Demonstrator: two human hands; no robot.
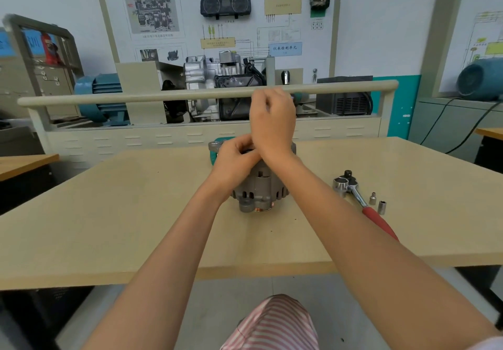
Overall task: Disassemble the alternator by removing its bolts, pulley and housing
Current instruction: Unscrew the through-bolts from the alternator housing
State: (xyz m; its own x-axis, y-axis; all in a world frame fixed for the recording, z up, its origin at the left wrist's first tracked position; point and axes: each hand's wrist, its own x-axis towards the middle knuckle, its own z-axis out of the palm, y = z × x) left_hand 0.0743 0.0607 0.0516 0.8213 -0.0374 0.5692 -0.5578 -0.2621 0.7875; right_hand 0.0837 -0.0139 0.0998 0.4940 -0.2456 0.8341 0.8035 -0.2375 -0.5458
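One counter [136, 213] carries everything I work with here. The alternator [260, 186] stands near its middle, slightly toward the far edge, with copper windings visible at its near lower rim. My left hand [234, 159] curls its fingers over the top left of the housing, holding it. My right hand [272, 123] is raised above the unit with fingers bent, as if pinching a small part; I cannot tell whether that grip holds anything. To the right lies a ratchet wrench [362, 200] with a red handle, a large socket [340, 185] beside its head, and two small sockets [377, 202] just right of the shaft.

Risk, in my judgement: a small fastener could drop from the raised hand and roll off the counter. The alternator may also tip if the left hand releases it while force is applied above.
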